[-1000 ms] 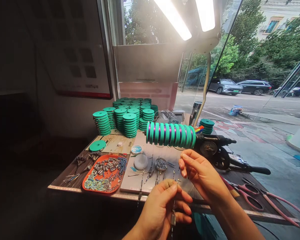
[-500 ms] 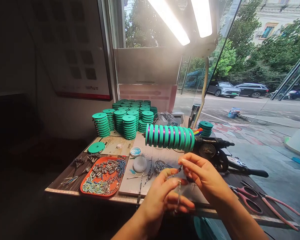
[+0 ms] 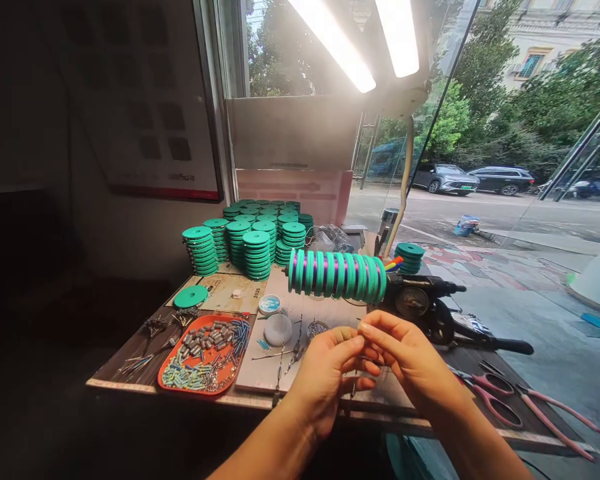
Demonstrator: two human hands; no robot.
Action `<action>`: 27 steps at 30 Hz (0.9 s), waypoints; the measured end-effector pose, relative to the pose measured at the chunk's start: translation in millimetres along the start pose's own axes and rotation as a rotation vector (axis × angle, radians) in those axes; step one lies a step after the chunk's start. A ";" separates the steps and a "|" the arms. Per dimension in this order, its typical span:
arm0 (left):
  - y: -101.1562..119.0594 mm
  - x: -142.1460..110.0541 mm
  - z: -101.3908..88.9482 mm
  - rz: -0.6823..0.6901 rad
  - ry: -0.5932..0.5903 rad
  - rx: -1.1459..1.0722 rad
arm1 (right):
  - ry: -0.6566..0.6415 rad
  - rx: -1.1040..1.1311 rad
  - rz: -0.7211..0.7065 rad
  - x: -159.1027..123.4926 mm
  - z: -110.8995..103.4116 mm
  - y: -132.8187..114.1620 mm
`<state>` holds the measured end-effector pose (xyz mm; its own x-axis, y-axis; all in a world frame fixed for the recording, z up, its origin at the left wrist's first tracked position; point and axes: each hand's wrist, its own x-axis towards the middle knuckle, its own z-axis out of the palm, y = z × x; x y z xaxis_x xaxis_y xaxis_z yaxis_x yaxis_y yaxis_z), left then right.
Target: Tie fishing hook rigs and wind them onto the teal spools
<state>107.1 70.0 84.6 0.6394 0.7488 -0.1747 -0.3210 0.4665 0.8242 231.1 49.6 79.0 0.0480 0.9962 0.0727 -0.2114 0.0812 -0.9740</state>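
My left hand (image 3: 330, 367) and my right hand (image 3: 403, 350) meet fingertip to fingertip, low in front of a row of green spools (image 3: 337, 275). Both are closed in a pinch; what they hold is too small and hidden to make out. Below the left fingers hangs a thin strand of small metal links (image 3: 354, 387). The spools, wound with dark purple line, sit side by side on the shaft of a black winding machine (image 3: 415, 300). A thin line with dark pieces (image 3: 279, 373) hangs over the table edge left of my left hand.
An orange tray (image 3: 163, 377) holds weights, tubes and small metal parts. Stacked green spools (image 3: 257, 257) stand behind. A white round container (image 3: 278, 330) and a small dish (image 3: 270, 305) lie mid-table. Scissors (image 3: 500, 400) and pink-handled pliers (image 3: 555, 420) lie at right.
My left hand has risen, bringing its thumb and forefinger against the right fingertips. Its other fingers have curled inward, and the metal strand shows less. The view has shifted slightly.
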 end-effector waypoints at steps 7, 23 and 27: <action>-7.8 -9.9 1.6 0.023 0.051 -0.029 | -0.031 0.026 0.082 -5.3 1.3 4.9; -15.0 -19.1 -9.9 -0.090 0.026 -0.179 | -0.141 0.206 0.187 -18.8 15.5 16.6; -12.6 -17.9 -9.8 -0.061 -0.001 -0.181 | -0.127 0.199 0.168 -16.4 13.8 16.2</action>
<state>92.9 55.3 72.1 0.6622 0.7160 -0.2208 -0.4019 0.5882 0.7018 213.3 35.0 65.0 -0.1241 0.9911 -0.0472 -0.3943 -0.0929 -0.9143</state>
